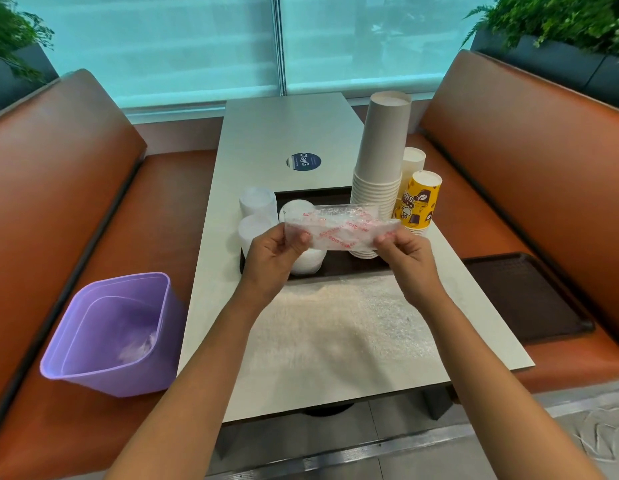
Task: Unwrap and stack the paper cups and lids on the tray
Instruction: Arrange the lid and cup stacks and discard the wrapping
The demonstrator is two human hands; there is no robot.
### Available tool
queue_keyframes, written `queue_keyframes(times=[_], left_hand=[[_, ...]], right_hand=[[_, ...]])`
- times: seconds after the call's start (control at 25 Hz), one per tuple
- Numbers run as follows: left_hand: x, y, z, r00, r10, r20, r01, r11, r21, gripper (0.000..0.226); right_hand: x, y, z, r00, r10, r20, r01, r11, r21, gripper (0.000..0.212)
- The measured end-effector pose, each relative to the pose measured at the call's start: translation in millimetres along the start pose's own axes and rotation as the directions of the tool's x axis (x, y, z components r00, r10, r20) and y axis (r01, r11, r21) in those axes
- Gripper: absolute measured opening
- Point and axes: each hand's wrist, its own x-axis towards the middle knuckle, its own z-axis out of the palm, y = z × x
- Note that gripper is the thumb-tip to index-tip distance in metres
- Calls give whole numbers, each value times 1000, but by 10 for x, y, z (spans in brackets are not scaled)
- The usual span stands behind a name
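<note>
A clear plastic wrapper (339, 227) with red print is stretched between my hands above the dark tray (335, 266). My left hand (273, 252) pinches its left end and my right hand (406, 254) pinches its right end. On the tray's right side stands a tall stack of beige paper cups (382, 168), upside down. Beside it are a yellow printed cup stack (418, 200) and a white cup stack (413, 161). Stacks of white lids (257, 202) stand on the tray's left, and another lid stack (308, 263) shows below the wrapper.
A sheet of bubble wrap (363, 317) lies on the table in front of the tray. A purple bin (117, 334) sits on the left bench. A second dark tray (526, 296) lies on the right bench. A round blue sticker (303, 161) marks the tabletop.
</note>
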Motion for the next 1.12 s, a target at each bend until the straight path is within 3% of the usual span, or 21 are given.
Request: queue_keyframes(times=[0.08,0.16,0.28,0.36,0.44,0.48,0.6,0.72,0.88,1.0,1.08,1.12], left_hand=[[-11,32,18,999,45,-11,-45,999,-4,21],[-15,34,65,996,78,-38,-79,997,-8,18],[-25,9,120,993,105,-59,-106,994,-2,16],[-21,-27,132,993,101,-66,-102,995,-12,15],[-25,-58,145,993,88,-73,-92,994,-60,6],[-26,-59,159,994,79,-79,-86,993,-85,10],[-6,-28,189,997,53,-58,-60,988,-142,39],[37,36,162,1000,13,-14,-15,988,-151,46],[62,121,155,999,-31,-19,28,990,-137,30],[73,158,164,998,-17,-65,8,991,-131,23],[81,152,142,997,16,-79,-24,994,-104,15],[82,151,132,996,50,-80,-56,995,-80,13]], right_hand=[[-23,-31,7,997,-77,-13,77,997,-30,20],[-44,-74,64,998,-60,-25,62,996,58,3],[-3,-55,84,997,83,-4,-78,958,274,53],[9,-76,95,995,102,-3,-96,942,322,46],[-6,-117,123,996,62,-64,-42,960,276,18],[-15,-125,134,995,15,-94,8,970,242,20],[-42,-150,153,991,-102,-90,114,982,149,44],[-54,-175,159,989,-143,-43,146,985,88,62],[-40,-209,145,985,-156,-80,162,983,82,40],[-36,-209,136,982,-160,-96,168,983,77,35],[-29,-192,107,966,-243,-84,241,970,-29,39],[-17,-182,77,945,-321,-64,307,937,-167,42]])
